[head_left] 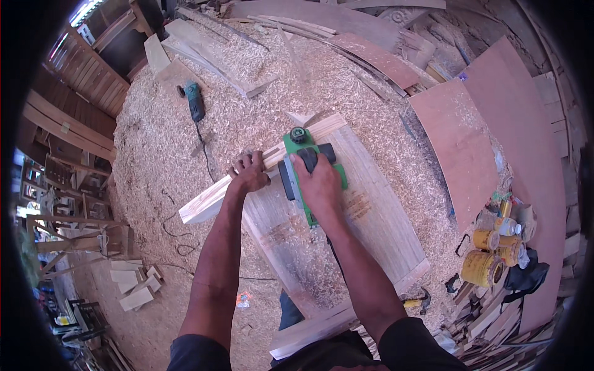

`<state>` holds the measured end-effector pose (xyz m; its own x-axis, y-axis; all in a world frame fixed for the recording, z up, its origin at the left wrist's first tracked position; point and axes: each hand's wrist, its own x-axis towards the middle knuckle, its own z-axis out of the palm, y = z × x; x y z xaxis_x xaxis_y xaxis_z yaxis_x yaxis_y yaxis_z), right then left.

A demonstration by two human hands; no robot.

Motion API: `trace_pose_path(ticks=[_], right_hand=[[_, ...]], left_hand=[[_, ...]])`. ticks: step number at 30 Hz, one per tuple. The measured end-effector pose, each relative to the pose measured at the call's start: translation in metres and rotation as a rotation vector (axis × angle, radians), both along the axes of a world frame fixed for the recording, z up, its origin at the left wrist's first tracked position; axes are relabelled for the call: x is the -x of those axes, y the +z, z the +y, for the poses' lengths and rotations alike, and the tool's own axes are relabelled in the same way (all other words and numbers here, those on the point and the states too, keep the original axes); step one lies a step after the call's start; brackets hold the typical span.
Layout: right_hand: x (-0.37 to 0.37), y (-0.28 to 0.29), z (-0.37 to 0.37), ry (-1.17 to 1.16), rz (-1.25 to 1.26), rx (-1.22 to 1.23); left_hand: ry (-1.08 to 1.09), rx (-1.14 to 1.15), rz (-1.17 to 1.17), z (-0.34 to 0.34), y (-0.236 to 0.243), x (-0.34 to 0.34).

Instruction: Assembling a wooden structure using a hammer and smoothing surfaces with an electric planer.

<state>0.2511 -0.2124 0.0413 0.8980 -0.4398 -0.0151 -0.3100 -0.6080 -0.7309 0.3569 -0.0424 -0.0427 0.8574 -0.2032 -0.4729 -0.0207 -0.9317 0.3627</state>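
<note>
My right hand [318, 182] grips the black handle of a green electric planer [291, 146]. The planer rests over a pale wooden beam [207, 199] and the wide board beneath, its dark cord trailing back under my right forearm. Just left of the tool, my left hand [249, 174] is closed over the beam, fingers bent across its far edge. That beam lies slantwise along the far end of a broad grey-brown wooden board [377, 198]. The planer's underside is hidden, so I cannot tell what it touches there.
Wood shavings [151, 167] cover the floor. A blue-green angle grinder [195, 102] lies at the far left, its cord running nearer. To the right are a hammer [424, 302], yellow tubs [481, 269] and plywood sheets [455, 136]. Cut blocks [137, 298] sit at left.
</note>
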Motion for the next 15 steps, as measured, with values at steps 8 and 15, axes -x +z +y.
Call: trace_pose_path(ticks=[8, 15], right_hand=[[-0.046, 0.001, 0.002, -0.045, -0.026, -0.007], [0.12, -0.011, 0.001, -0.039, 0.01, -0.064]], left_hand=[[-0.055, 0.015, 0.07, 0.009, -0.001, -0.005], [-0.078, -0.007, 0.064, 0.016, -0.005, -0.009]])
